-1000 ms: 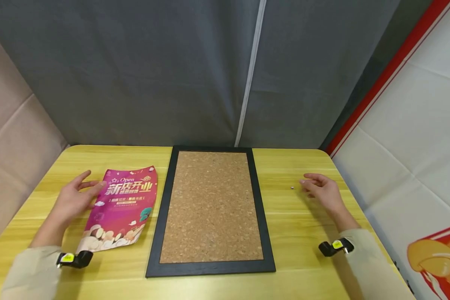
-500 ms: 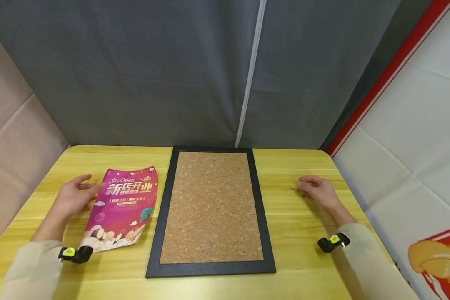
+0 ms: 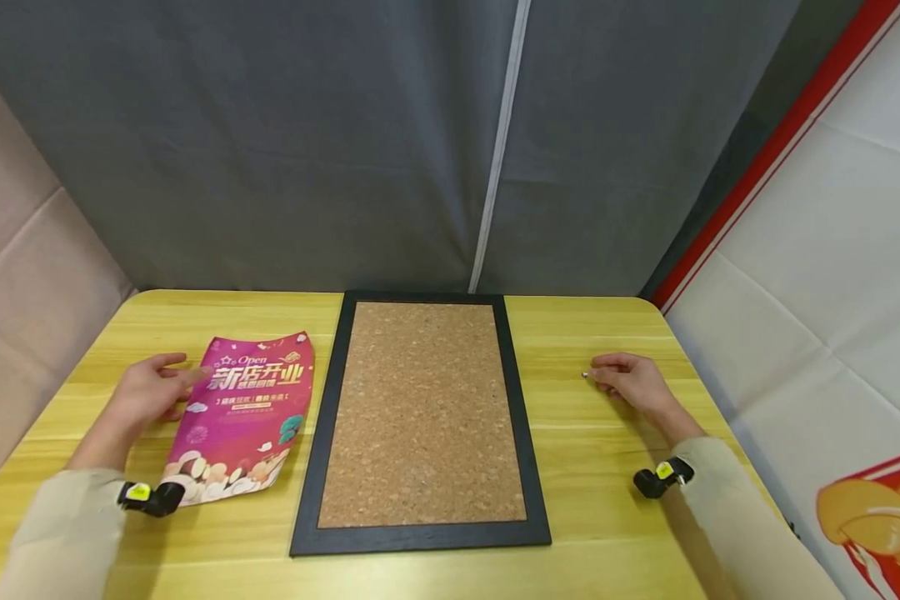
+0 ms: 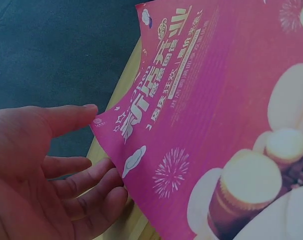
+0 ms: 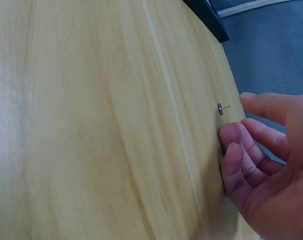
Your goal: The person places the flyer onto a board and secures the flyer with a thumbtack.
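A pink and purple poster (image 3: 243,412) with large Chinese lettering lies on the left of the table, its edges curling slightly up. My left hand (image 3: 146,393) is at the poster's left edge. In the left wrist view the thumb (image 4: 74,117) reaches the corner and the relaxed fingers (image 4: 99,190) lie along the margin. On the right, my right hand (image 3: 633,382) hovers by a small metal thumbtack (image 5: 221,108), which rests on its head with the pin sticking out. Thumb and fingertips stand right beside the tack, loosely bent, with nothing between them.
A cork board (image 3: 423,417) in a black frame (image 3: 420,537) lies in the middle of the wooden table (image 3: 585,517), between the hands. Behind the table hangs a grey curtain (image 3: 307,150). White panels close off both sides.
My right hand has moved a little left, bringing its fingertips up to the thumbtack. The fingers of my left hand have shifted slightly at the poster's edge.
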`<state>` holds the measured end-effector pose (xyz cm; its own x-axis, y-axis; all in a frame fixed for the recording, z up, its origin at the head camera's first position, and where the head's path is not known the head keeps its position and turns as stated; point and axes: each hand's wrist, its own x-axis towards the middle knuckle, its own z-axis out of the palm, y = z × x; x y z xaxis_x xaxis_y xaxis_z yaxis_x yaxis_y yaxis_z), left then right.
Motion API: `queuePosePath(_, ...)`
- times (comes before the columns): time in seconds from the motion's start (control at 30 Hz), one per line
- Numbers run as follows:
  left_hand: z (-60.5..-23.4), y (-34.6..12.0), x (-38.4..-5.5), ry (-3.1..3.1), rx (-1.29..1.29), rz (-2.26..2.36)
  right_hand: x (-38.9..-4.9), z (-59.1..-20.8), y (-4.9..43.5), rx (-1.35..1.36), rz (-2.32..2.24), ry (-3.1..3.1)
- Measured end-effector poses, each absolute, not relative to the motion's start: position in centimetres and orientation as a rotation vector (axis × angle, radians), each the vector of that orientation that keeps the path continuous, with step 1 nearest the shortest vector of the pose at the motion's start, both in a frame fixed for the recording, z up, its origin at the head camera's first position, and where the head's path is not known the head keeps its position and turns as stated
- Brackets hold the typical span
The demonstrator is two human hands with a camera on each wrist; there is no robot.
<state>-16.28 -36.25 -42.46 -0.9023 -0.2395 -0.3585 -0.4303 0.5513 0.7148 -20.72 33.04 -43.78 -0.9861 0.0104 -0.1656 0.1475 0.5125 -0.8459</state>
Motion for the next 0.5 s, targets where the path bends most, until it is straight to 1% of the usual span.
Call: queuePosePath(0.5, -42.39, -36.2, -17.19, 2.599, -0.506, 1.191, -21.31, -44.12, 32.36, 0.023, -1.26, 2.748)
